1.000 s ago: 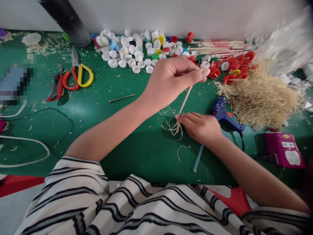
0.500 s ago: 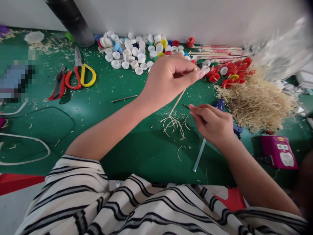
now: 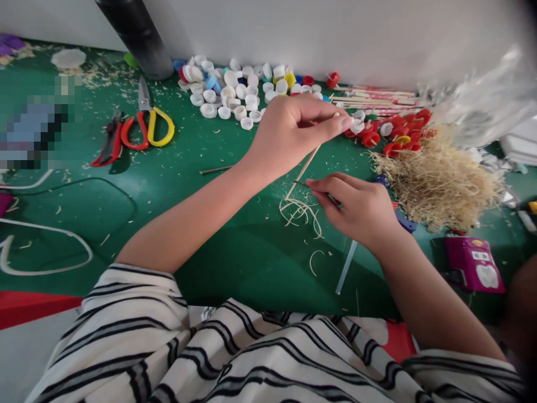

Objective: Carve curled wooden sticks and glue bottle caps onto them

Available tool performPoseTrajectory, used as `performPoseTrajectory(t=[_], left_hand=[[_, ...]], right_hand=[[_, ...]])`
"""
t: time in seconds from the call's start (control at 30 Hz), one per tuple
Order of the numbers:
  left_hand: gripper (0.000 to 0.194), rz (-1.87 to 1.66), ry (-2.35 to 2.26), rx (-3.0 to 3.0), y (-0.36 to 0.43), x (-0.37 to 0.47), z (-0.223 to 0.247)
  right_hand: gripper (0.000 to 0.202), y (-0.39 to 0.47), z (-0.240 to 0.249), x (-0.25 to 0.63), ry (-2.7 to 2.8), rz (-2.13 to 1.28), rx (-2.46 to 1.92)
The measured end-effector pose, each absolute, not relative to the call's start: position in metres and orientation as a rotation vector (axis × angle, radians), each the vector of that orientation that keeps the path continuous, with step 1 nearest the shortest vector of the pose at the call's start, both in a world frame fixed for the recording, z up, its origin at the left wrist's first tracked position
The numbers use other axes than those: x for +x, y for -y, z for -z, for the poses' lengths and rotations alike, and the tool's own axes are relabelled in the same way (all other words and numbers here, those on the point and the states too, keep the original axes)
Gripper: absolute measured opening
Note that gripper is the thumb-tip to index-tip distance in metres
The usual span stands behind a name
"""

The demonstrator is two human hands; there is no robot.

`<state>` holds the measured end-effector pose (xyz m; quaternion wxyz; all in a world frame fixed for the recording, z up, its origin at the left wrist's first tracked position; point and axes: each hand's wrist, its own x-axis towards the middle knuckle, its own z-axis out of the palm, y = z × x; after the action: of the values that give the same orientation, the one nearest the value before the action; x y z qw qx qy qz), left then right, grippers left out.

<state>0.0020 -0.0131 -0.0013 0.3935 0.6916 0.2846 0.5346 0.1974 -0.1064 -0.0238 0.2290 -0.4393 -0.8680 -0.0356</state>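
Observation:
My left hand [image 3: 293, 129] is closed on a thin bamboo stick [image 3: 309, 159], which slants down to the table from under the fingers. Its upper end shows as a small pale tip by the thumb. In my right hand [image 3: 358, 207] a small, thin dark blade [image 3: 300, 183] is pinched between thumb and fingers, its tip at the lower part of the stick. Curled wood shavings [image 3: 300, 211] lie around the stick's lower end. Below my right hand lies a translucent glue stick [image 3: 347, 268]. A blue tool [image 3: 406, 221] is partly hidden behind that hand.
Bottle caps [image 3: 230, 92] are heaped along the wall. Red caps [image 3: 403, 131] and sticks [image 3: 377, 101] lie right of them, by a shavings pile [image 3: 444, 179]. Scissors [image 3: 146, 123], pliers [image 3: 109, 140] and a dark bottle [image 3: 145, 42] are left; a magenta box [image 3: 474, 263] is right.
My right hand has moved left with the blade, from beside the stick onto its lower part. My left hand still holds the stick. The whole view has shifted slightly.

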Motion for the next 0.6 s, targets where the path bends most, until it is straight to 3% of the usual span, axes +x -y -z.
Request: performPoseTrajectory(t=[0.33,0.6], left_hand=[[0.02,-1.2,-0.758,1.477,0.004,0.003,0.011],[0.028,-1.167,-0.714,1.271,0.008,0.002,0.001]], right_hand=[[0.033,0.079,0.042,0.193,2.42,0.394,-1.34],[0.033,0.079,0.053,0.186,2.367,0.29,-1.383]])
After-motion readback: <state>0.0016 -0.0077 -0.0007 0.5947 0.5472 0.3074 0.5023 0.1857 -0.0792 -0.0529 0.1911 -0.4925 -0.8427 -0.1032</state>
